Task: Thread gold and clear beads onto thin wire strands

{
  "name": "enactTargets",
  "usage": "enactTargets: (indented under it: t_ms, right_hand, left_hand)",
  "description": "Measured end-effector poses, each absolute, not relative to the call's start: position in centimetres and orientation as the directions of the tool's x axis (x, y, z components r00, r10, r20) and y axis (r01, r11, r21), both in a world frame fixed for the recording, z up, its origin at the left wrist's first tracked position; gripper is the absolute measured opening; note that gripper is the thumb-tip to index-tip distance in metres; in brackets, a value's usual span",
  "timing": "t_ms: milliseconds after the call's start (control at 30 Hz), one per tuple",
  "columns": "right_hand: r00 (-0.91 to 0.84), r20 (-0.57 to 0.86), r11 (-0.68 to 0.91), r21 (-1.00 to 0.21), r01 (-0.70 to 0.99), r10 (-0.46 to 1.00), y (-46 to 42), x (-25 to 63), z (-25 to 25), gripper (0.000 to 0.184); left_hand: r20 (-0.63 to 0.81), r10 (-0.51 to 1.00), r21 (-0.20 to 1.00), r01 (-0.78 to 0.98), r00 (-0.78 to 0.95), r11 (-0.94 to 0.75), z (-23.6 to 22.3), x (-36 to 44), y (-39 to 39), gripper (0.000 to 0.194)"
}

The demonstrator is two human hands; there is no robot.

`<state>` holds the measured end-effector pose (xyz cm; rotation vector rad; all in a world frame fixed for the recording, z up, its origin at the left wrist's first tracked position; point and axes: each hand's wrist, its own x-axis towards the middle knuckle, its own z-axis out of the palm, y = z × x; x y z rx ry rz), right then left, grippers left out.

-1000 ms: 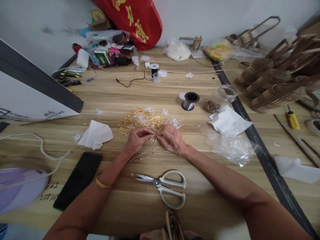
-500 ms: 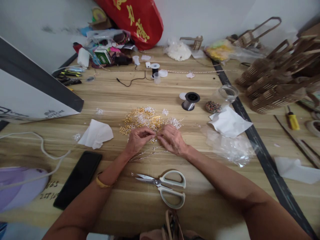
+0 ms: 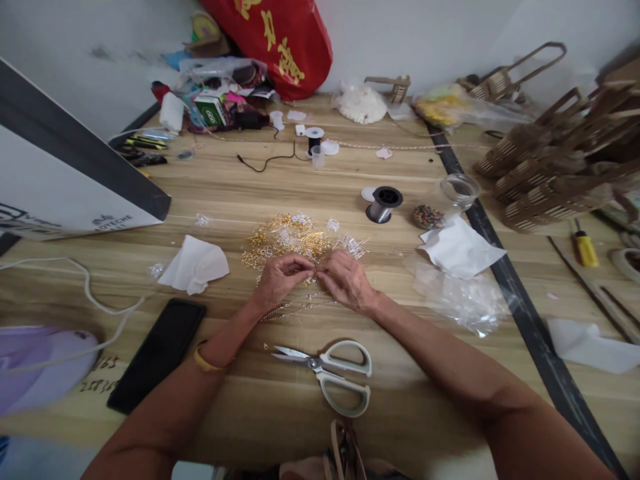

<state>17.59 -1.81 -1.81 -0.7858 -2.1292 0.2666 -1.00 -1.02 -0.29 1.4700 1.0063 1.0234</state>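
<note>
My left hand [image 3: 283, 279] is closed in a pinch, its fingertips meeting those of my right hand [image 3: 347, 280], which is closed too. Whatever sits between the fingertips is too small to make out. Just beyond both hands spreads a pile of gold and silver jewelry findings [image 3: 287, 237], with silver pins [image 3: 353, 245] at its right end. Thin chains [image 3: 295, 308] lie on the wood below my fingers. Closer to me rest scissors [image 3: 320, 365] with white handles, blades pointing left and slightly apart.
A black phone [image 3: 157, 357] and white paper [image 3: 195, 265] lie left. Rightward stand a wire spool [image 3: 384, 204], a clear jar [image 3: 457, 193] of dark beads, paper [image 3: 463, 247] and a plastic bag [image 3: 465, 297]. Small woven baskets [image 3: 545, 167] crowd the far right; a white box [image 3: 75, 173] stands left.
The view has shifted slightly, so the background sits a little further right. Both hands stay pinched together at the same spot by the pile.
</note>
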Motion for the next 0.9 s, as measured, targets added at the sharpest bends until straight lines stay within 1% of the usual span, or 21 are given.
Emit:
enactTargets:
  t_ms: [433, 600, 900]
  right_hand:
    - [-0.455, 0.627, 0.773, -0.469, 0.427, 0.632, -1.81, 17.59, -1.81, 0.006]
    - [-0.463, 0.630, 0.779, -0.457, 0.429, 0.624, -1.81, 17.55, -1.77, 0.005]
    - [-0.473, 0.623, 0.780, -0.456, 0.429, 0.624, -1.74, 17.55, -1.76, 0.006]
  left_hand:
    - [0.101, 0.952, 0.991, 0.060, 0.289, -0.124, -0.44, -1.05, -1.01, 0.012]
    - [0.111, 0.947, 0.990, 0.054, 0.303, -0.133, -0.45, -1.07, -1.04, 0.012]
    - [0.076, 0.949, 0.991, 0.081, 0.306, -0.106, -0.42, -1.15, -1.14, 0.015]
